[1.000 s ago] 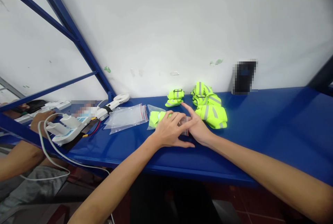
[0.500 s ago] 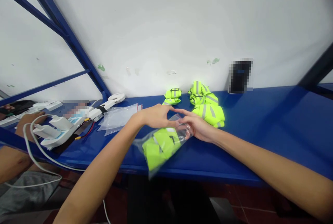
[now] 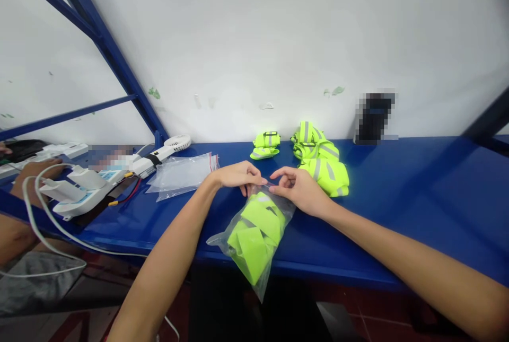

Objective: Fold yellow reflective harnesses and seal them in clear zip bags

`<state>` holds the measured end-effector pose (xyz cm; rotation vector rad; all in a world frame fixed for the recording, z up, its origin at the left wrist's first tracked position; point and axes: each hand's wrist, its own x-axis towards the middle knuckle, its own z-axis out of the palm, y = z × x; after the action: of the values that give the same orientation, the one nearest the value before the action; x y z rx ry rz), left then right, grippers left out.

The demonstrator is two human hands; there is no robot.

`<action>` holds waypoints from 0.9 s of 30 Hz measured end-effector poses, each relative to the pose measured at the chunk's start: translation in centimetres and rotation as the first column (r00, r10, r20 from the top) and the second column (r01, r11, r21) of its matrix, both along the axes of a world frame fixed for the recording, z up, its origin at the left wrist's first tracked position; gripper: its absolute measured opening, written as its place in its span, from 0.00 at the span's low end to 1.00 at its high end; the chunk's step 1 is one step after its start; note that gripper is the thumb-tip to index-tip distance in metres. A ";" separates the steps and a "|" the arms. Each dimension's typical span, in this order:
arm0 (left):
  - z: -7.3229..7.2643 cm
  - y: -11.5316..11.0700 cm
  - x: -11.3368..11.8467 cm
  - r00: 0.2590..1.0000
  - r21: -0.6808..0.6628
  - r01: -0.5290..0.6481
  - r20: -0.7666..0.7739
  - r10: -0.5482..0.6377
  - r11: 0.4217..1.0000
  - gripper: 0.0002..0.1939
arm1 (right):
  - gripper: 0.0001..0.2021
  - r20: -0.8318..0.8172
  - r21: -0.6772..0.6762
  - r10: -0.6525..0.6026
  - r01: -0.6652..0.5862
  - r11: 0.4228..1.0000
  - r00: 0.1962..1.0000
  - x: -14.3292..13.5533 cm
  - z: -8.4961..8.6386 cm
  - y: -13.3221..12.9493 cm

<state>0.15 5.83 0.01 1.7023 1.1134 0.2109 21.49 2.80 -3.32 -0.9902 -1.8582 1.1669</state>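
A clear plastic zip bag [image 3: 262, 283] holds a folded neon-yellow reflective strap bundle [image 3: 254, 241], and its lower end hangs over the table's front edge. My left hand [image 3: 240, 176] pinches the bag's top edge on the left. On the right side of that same edge, my right hand [image 3: 296, 188] grips with thumb and fingers. The two hands' fingertips are close together at the bag's mouth. Behind my right hand lies a pile of neon-yellow reflective straps [image 3: 320, 159]. A smaller rolled strap bundle [image 3: 266, 146] sits near the wall.
Flat clear zip bags [image 3: 181, 175] lie left on the blue table [image 3: 397, 199]. Beyond them are a white handheld fan [image 3: 177, 144] and a power strip [image 3: 85, 193] with cables. A blurred dark object [image 3: 374, 118] leans on the wall. Another person's arm [image 3: 27, 188] is at far left.
The bag has swung to hang lower and more upright between my hands. My right hand has shifted its grip along the top edge, and the view has moved slightly.
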 end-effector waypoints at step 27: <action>-1.8 -0.5 -0.3 0.915 0.301 -0.210 0.396 0.078 0.930 0.16 | 0.15 -0.151 -0.323 0.014 -0.063 0.944 0.988 0.3 0.1 -0.4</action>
<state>-0.10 5.29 -1.81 1.7740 0.9475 0.8352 21.81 2.36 -3.19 -1.0172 -1.6043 1.5657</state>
